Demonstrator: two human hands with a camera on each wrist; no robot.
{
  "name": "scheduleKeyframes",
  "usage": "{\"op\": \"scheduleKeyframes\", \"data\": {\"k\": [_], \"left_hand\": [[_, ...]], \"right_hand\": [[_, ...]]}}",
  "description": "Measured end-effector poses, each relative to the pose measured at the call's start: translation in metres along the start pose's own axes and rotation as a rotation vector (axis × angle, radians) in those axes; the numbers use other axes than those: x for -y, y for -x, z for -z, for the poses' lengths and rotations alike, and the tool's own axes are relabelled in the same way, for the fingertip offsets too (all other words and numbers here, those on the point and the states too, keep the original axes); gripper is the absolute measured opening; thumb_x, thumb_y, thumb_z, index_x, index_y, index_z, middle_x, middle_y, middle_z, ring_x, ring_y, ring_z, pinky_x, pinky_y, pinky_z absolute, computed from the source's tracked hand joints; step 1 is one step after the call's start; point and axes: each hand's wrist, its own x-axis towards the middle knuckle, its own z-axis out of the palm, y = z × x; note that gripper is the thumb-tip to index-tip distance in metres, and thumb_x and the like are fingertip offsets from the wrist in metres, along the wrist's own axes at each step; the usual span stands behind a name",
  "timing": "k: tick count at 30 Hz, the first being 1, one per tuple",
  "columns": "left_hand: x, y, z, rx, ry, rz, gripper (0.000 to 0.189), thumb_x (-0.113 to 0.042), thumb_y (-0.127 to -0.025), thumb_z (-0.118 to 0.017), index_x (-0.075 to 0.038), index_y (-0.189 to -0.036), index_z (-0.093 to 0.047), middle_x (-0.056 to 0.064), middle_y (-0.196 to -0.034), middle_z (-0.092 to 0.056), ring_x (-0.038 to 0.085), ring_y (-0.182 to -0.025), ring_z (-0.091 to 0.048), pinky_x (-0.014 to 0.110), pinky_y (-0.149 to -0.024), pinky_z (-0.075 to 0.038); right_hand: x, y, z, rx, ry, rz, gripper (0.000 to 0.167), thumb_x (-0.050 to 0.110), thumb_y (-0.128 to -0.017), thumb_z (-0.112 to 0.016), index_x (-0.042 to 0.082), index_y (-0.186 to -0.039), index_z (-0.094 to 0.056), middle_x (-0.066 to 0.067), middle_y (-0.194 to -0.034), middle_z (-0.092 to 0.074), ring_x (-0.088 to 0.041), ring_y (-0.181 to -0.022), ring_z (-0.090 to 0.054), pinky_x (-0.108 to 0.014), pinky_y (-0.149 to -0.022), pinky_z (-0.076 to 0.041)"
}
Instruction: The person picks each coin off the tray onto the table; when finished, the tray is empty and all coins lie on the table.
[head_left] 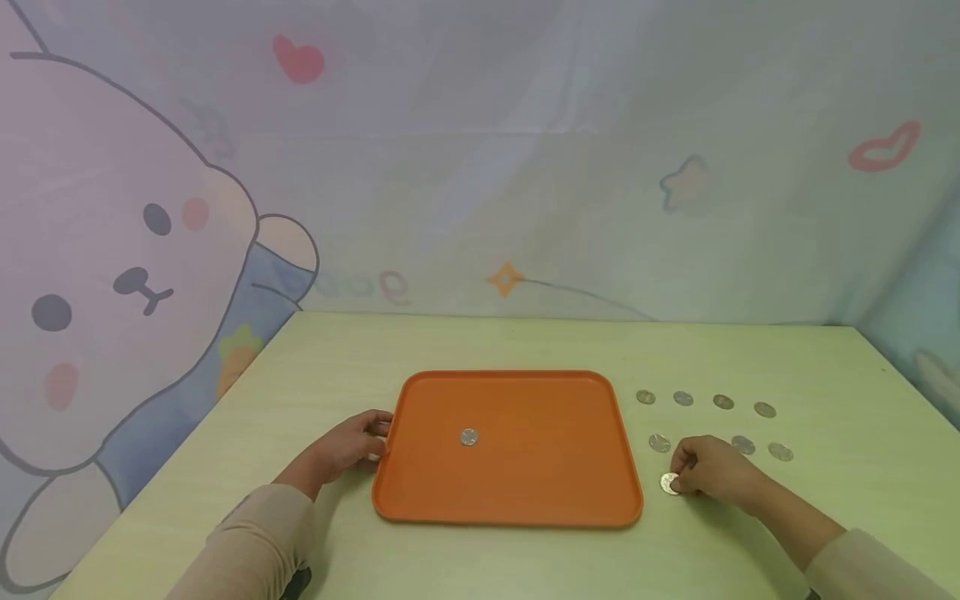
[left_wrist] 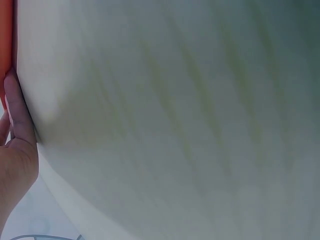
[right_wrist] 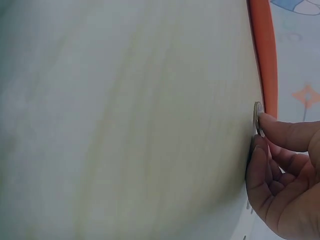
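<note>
A silver-coloured coin (head_left: pixel 667 482) is at the fingertips of my right hand (head_left: pixel 712 468), low over the table beside the tray's right edge. In the right wrist view, thumb and fingers pinch this coin (right_wrist: pixel 257 116) at its edge. My left hand (head_left: pixel 347 450) rests against the left rim of an orange tray (head_left: pixel 555 492), its fingertips touching the rim. In the left wrist view, one finger lies straight along the side of the tray (left_wrist: pixel 6 40). A single coin (head_left: pixel 468 437) lies flat in the tray, left of its middle.
Right of the tray, several coins lie in two loose rows on the pale wooden table (head_left: pixel 480 567). One coin (head_left: pixel 659 442) is close to my right hand, another (head_left: pixel 743 444) just behind it. A printed cloth (head_left: pixel 465 167) hangs along the table's back edge.
</note>
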Motion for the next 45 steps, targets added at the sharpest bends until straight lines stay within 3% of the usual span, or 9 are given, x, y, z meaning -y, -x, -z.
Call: {"op": "scheduleKeyframes", "data": {"k": [8,19,25,30,39,45], "left_hand": [[0.001,0.0,0.0,-0.002,0.003,0.007,0.052,0.007,-0.073,-0.048,0.004,-0.123,-0.036,0.016,-0.112,-0.043,0.021,-0.085,-0.051,0.036,-0.07,-0.047],[0.002,0.001,0.001,0.003,0.001,0.002,0.052,0.007,-0.072,-0.047,0.005,-0.122,-0.035,0.017,-0.111,-0.043,0.021,-0.085,-0.05,0.036,-0.071,-0.047],[0.002,0.002,0.001,0.008,0.005,-0.004,0.052,0.008,-0.072,-0.047,0.005,-0.123,-0.034,0.017,-0.111,-0.042,0.021,-0.085,-0.05,0.036,-0.07,-0.047],[0.002,0.002,0.002,0.007,0.009,-0.007,0.052,0.008,-0.072,-0.046,0.006,-0.123,-0.034,0.018,-0.111,-0.042,0.021,-0.085,-0.049,0.036,-0.07,-0.047],[0.001,0.001,0.002,0.008,0.005,-0.009,0.053,0.008,-0.072,-0.047,0.006,-0.123,-0.034,0.017,-0.111,-0.043,0.021,-0.085,-0.05,0.036,-0.07,-0.047],[0.0,-0.001,0.0,0.011,0.001,-0.01,0.053,0.007,-0.072,-0.047,0.006,-0.124,-0.034,0.017,-0.112,-0.043,0.021,-0.086,-0.05,0.035,-0.07,-0.047]], "right_hand": [[-0.001,-0.001,-0.001,-0.005,0.036,-0.039,0.013,0.001,-0.068,-0.064,0.002,-0.072,-0.052,-0.002,-0.062,-0.047,-0.015,-0.057,-0.042,-0.024,-0.048,-0.036],[0.009,0.002,0.007,0.017,-0.04,-0.007,0.011,0.005,-0.073,-0.059,-0.001,-0.079,-0.051,-0.003,-0.065,-0.048,-0.015,-0.059,-0.043,-0.026,-0.05,-0.038],[0.018,-0.004,0.008,0.054,-0.152,0.041,0.018,0.009,-0.078,-0.059,-0.003,-0.086,-0.049,-0.005,-0.07,-0.048,-0.015,-0.061,-0.045,-0.028,-0.054,-0.041],[0.033,-0.013,-0.001,0.021,-0.192,0.06,0.02,0.012,-0.078,-0.059,-0.002,-0.089,-0.05,-0.006,-0.075,-0.051,-0.019,-0.07,-0.051,-0.032,-0.064,-0.046],[0.058,-0.029,-0.021,0.017,-0.216,0.123,0.021,0.009,-0.077,-0.06,-0.005,-0.09,-0.052,-0.006,-0.077,-0.051,-0.019,-0.073,-0.049,-0.031,-0.065,-0.044],[0.067,-0.039,-0.035,0.006,-0.251,0.12,0.02,0.008,-0.076,-0.061,-0.005,-0.09,-0.054,-0.006,-0.078,-0.051,-0.017,-0.073,-0.048,-0.029,-0.065,-0.043]]}}
